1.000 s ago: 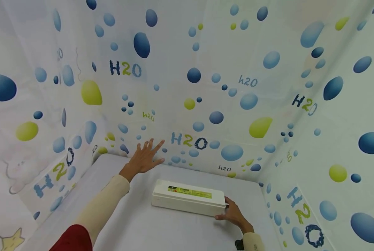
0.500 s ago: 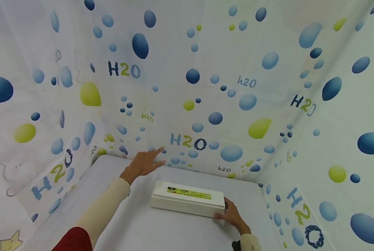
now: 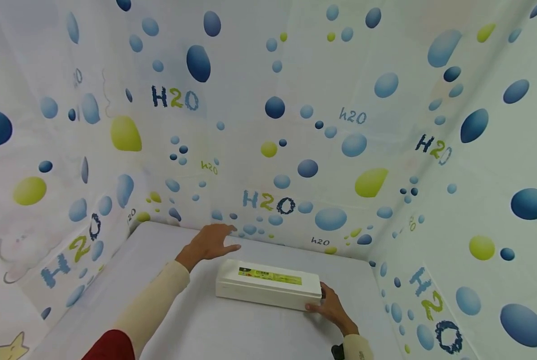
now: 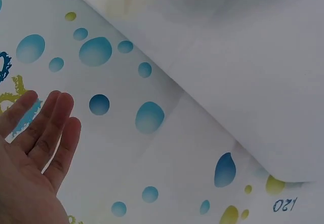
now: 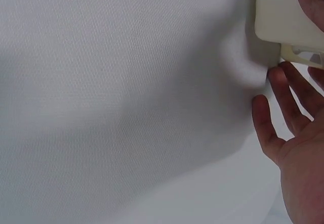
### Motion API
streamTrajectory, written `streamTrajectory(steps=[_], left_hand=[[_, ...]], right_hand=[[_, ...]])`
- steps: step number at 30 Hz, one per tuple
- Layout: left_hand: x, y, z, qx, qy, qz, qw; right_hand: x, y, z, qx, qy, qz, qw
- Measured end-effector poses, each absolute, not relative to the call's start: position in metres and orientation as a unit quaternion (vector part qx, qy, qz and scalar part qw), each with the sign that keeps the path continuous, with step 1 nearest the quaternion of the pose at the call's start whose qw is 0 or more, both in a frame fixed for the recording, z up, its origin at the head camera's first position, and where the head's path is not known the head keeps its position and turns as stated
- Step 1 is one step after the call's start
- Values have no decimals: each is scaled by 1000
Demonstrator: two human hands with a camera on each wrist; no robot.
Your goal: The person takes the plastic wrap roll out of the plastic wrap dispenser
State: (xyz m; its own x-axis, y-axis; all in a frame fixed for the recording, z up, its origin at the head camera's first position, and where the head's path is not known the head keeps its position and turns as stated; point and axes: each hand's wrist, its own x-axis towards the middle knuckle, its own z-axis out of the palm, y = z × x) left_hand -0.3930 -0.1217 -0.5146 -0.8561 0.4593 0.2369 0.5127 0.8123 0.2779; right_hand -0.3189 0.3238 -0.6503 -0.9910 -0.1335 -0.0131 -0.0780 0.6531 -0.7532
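Note:
A long white lidded box (image 3: pixel 261 296) with a yellow-green label (image 3: pixel 270 276) on its top lies on the white table in the head view. My right hand (image 3: pixel 335 306) holds its right end, thumb on the front side and fingers behind the end. The right wrist view shows the thumb (image 5: pixel 310 3) against the cream-white wall of the box (image 5: pixel 283 13), with fingertips at a small opening in its end. Above the table, behind and left of the box, my left hand (image 3: pixel 208 242) is held with thumb and fingers spread, holding nothing. The left wrist view shows its relaxed fingers (image 4: pixel 45 127).
The white tabletop (image 3: pixel 232 330) reaches back to a curtain (image 3: pixel 268 125) printed with blue and green drops and H2O lettering. The same cloth stands along the left and right sides of the table.
My left hand has lowered a little and its fingers have drawn closer together and bent down. The right hand stays at the box's right end, and the box has hardly shifted.

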Motion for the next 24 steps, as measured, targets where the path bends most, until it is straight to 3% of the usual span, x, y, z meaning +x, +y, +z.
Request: streamTrajectory(steps=[14,24], left_hand=[[-382,-110,-545,-288,-941,-172,34],[-378,-103,-567,-306,-936,-172,30]], right_hand=[[-319,325,-649,-60,909,-412,35],[-319,326,-654,-71,907,-414,24]])
